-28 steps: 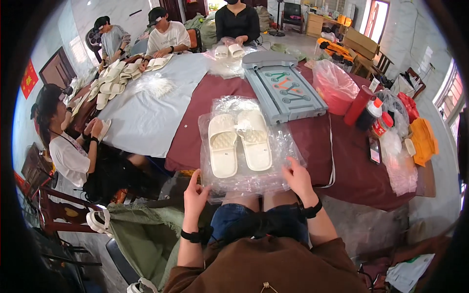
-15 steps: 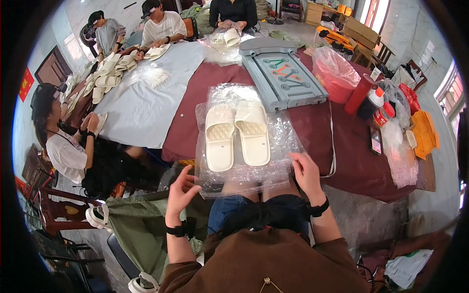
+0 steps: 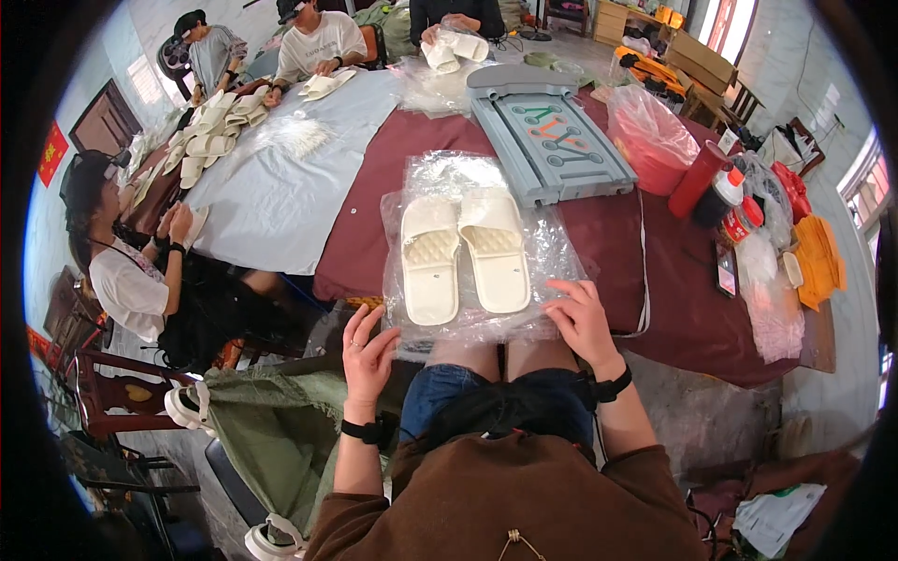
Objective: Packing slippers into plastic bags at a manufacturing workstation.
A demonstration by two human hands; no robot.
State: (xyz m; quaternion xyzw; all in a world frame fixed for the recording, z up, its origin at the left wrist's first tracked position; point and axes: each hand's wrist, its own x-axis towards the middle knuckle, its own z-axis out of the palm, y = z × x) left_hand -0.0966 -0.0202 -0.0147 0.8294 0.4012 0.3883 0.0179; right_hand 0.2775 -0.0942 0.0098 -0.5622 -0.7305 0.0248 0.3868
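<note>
A pair of cream slippers (image 3: 499, 271) lies side by side, heels toward me, with clear plastic bags (image 3: 550, 245) around and under it at the table's near edge. Whether the slippers are inside the top bag or on it, I cannot tell. At the bags' near left corner is my left hand (image 3: 369, 360), its fingers spread and their tips at the film. My right hand (image 3: 585, 329) reaches to the near right corner, fingers stretched out and touching the plastic edge. Both hands are open, and each wrist wears a black band.
Beyond the slippers stands a grey plastic board (image 3: 552, 140) on the maroon tablecloth (image 3: 360, 234). A red tub in plastic (image 3: 650, 140), bottles and a phone (image 3: 726, 271) sit at right. Co-workers handle slippers around the table; a slipper pile (image 3: 210, 140) lies far left.
Both hands have come closer to the bags' near corners, the left moving right and the fingertips now at the plastic. The view has shifted slightly. Across the table, a co-worker has lifted slippers.
</note>
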